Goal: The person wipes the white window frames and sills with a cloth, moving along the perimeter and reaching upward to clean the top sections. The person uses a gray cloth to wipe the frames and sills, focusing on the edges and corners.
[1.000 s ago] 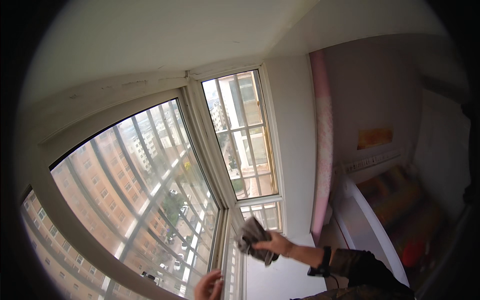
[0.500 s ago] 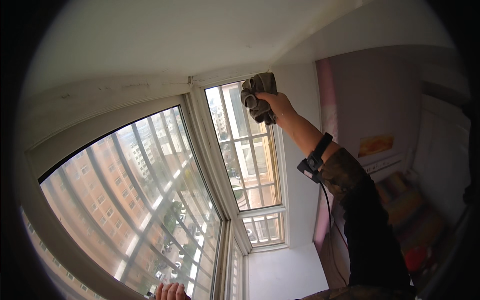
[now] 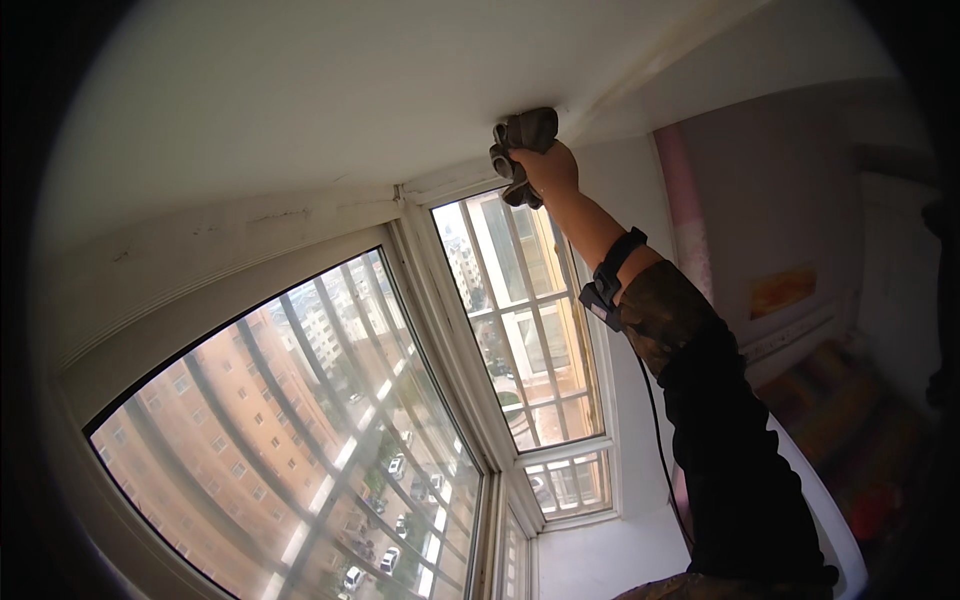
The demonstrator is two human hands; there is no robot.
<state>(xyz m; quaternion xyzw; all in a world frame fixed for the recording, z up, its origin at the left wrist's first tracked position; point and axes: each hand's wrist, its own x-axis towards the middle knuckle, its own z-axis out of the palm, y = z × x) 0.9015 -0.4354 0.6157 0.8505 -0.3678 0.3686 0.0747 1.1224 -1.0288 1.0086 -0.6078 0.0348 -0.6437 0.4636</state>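
My right hand (image 3: 552,172) is raised high and closed around a bunched grey-brown rag (image 3: 530,130). The rag is up against the white ceiling (image 3: 330,90), or very close to it, just above the top of the narrow window (image 3: 535,330). Its folds hang down beside my fingers. A black strap with a small device (image 3: 604,287) sits on my right forearm, and a cable (image 3: 652,420) runs down from it. My left hand is out of the picture.
A large slanting window (image 3: 290,430) fills the left side, with bars and buildings outside. A white frame post (image 3: 440,340) parts the two windows. To the right is a dim room with a pinkish wall (image 3: 760,200) and an orange picture (image 3: 783,291).
My right hand has carried the rag upward from the narrow window's upper part to the ceiling line. The view has shifted, and my left hand has left the lower edge.
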